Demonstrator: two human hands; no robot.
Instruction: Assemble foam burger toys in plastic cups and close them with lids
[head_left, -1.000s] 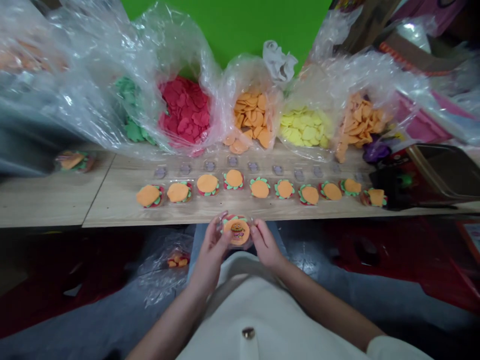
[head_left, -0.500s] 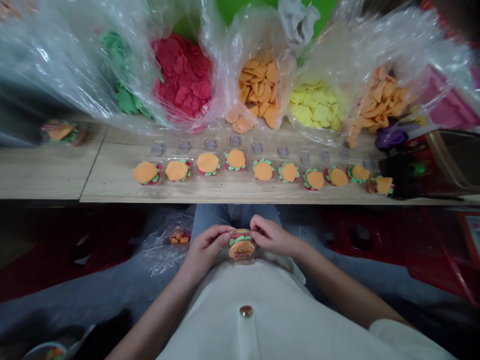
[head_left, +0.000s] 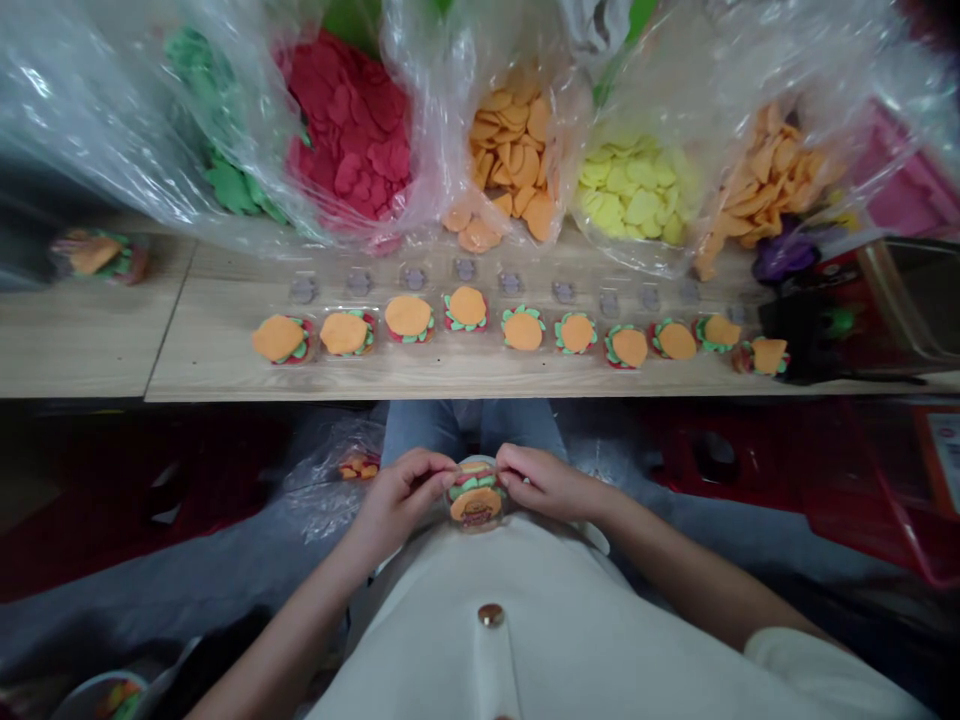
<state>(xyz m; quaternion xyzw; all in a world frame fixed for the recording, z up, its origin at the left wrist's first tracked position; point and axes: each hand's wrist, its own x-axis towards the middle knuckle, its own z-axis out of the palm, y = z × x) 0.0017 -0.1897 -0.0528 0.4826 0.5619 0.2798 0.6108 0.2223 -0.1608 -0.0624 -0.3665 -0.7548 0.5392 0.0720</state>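
Observation:
A clear plastic box with a toy burger point(head_left: 475, 503) in it is held in front of my stomach, above my lap. Orange bun, green lettuce and red layers show through the plastic, along with a dark printed mark on the bun. My left hand point(head_left: 405, 495) pinches the box's left upper edge between thumb and fingers. On the opposite edge, my right hand point(head_left: 544, 482) has its fingers curled and closed. Beyond them, on the tabletop, stands a row of several toy burgers point(head_left: 409, 318) in open clear boxes, small grey pieces point(head_left: 413, 278) lying behind them.
Plastic bags along the back hold green pieces point(head_left: 232, 185), red pieces point(head_left: 352, 130), orange pieces point(head_left: 514, 150) and yellow pieces point(head_left: 634, 190). One boxed burger point(head_left: 101, 255) stands far left. A black object point(head_left: 814, 340) is at right. Red stools point(head_left: 735, 450) flank my legs.
My view has shifted slightly, so the table appears a little higher and the left side further left. Both hands keep their hold on the burger box, which looks tilted slightly differently.

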